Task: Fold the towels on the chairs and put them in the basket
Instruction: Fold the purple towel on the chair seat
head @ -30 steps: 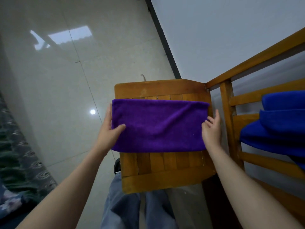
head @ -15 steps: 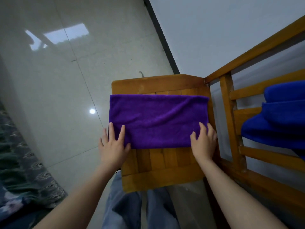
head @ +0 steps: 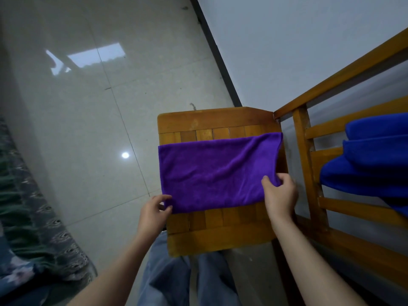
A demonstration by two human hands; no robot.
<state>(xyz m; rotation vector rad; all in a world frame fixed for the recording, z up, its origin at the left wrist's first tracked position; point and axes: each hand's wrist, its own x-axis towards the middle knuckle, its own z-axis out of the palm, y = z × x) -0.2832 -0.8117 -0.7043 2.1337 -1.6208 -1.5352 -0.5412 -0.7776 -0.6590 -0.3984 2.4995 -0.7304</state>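
A purple towel (head: 216, 173), folded into a long band, lies across the middle of the wooden chair seat (head: 220, 239), with bare slats showing beyond its far and near edges. The left hand (head: 153, 215) pinches the towel's corner at the seat's near left side between thumb and curled fingers. The right hand (head: 280, 197) grips the corner at the seat's near right side, thumb on top, and that end of the cloth stands raised off the seat in a curl. Right of the seat, blue towels (head: 371, 164) hang over a slatted wooden frame (head: 306, 164). Left of the seat lies a glossy tiled floor (head: 88, 129).
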